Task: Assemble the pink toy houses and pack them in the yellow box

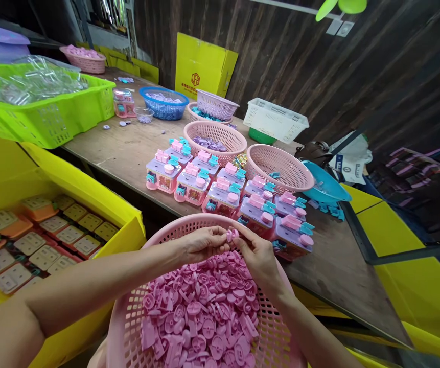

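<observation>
Both hands meet above a large pink basket heaped with loose pink plastic parts. Between the fingertips is a small pink plastic part. My left hand pinches it from one side, and my right hand grips it from the other. Whether it is one piece or two pressed together, I cannot tell. Just beyond the hands, several toy boxes with purple tops and pink and blue fittings stand in rows on the table.
Pink baskets stand behind the toys on the wooden table, near a blue basket and a white basket. At left, a yellow carton holds more toys below a green crate of clear parts.
</observation>
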{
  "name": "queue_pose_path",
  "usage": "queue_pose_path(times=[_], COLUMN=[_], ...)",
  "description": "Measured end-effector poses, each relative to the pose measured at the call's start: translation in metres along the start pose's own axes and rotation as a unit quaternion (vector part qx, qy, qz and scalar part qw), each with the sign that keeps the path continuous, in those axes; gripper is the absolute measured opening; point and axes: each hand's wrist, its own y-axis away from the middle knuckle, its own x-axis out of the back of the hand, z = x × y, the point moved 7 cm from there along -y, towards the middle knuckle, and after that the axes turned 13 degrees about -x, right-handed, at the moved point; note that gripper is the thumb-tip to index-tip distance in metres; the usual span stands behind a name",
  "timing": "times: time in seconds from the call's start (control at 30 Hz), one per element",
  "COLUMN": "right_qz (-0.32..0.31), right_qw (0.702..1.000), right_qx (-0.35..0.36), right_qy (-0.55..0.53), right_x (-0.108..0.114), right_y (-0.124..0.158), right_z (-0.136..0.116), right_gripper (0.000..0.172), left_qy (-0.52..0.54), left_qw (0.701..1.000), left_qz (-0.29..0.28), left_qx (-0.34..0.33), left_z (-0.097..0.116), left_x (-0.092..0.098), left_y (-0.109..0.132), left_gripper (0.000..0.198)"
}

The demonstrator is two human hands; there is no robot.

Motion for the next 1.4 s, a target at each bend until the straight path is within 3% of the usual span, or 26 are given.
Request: queue_pose_path(times=[0.2, 0.3, 0.43, 0.5, 0.63, 0.73, 1.03, 1.4], right_qz=[0.022, 0.006, 0.05, 0.082, 0.087, 0.068, 0.046, 0.014], right_qw=[1.0, 1.0, 0.996, 0.984, 0.944, 0.931, 0.896, 0.871], right_qx=[-0.013, -0.006, 0.014, 0.021, 0.022, 0.044, 0.103, 0.134], right_qy=[-0.005, 0.017, 0.073, 0.154, 0.318, 0.356, 0.429, 0.472], right_x=[0.001, 0.007, 0.037, 0.048, 0.04, 0.024, 0.014, 0.009], right_y=[0.0, -0.015, -0.075, -0.114, -0.178, -0.2, -0.196, -0.193], right_z=[-0.003, -0.006, -0.013, -0.019, -0.025, -0.024, -0.012, -0.011], right_gripper=[0.033, 0.03, 0.026, 0.023, 0.012, 0.007, 0.01, 0.02], left_qy=[0.026, -0.012, -0.103, -0.136, -0.17, -0.182, -0.182, -0.164], left_qw=[0.999, 1.0, 0.994, 0.99, 0.983, 0.982, 0.982, 0.984], left_qz=[0.006, 0.007, 0.011, 0.031, 0.055, 0.049, 0.046, 0.054], left_qx=[0.02, 0.022, 0.023, 0.025, 0.03, 0.031, 0.029, 0.049], left_z=[-0.006, 0.0, 0.013, 0.015, 0.011, 0.009, 0.016, 0.017], left_x=[0.003, 0.002, -0.004, -0.002, 0.005, 0.011, 0.031, 0.039], left_y=[-0.002, -0.004, -0.009, -0.011, -0.011, -0.007, -0.002, 0.003], left_gripper=[0.016, 0.014, 0.013, 0.012, 0.018, 0.024, 0.025, 0.026])
